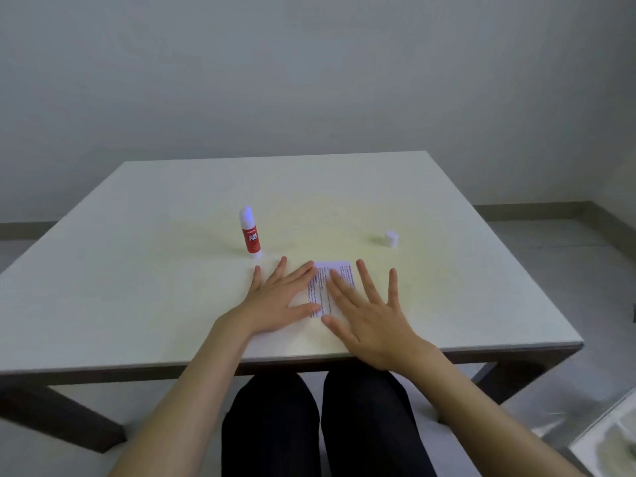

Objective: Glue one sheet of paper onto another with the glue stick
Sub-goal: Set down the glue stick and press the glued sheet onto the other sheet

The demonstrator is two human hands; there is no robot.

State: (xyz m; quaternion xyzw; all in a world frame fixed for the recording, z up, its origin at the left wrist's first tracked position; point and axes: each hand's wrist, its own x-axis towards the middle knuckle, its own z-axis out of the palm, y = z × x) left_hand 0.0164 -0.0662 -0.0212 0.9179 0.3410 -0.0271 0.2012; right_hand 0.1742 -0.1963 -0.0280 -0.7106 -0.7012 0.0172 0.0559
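2 flat hands (275, 301) (368, 315) on paper (323, 290), glue stick (250, 233) upright

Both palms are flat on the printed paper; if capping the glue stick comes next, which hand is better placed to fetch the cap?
Probably the right hand: the cap sits on the table beyond its fingertips, on that side. The left hand lies nearer the upright glue stick, so it could steady that.

Matt white table (137, 270); thin printed paper (321, 287); glossy plastic glue stick (250, 235).

glue stick (252, 238): "GLUE STICK" | printed paper (323, 287): text probably too blurred
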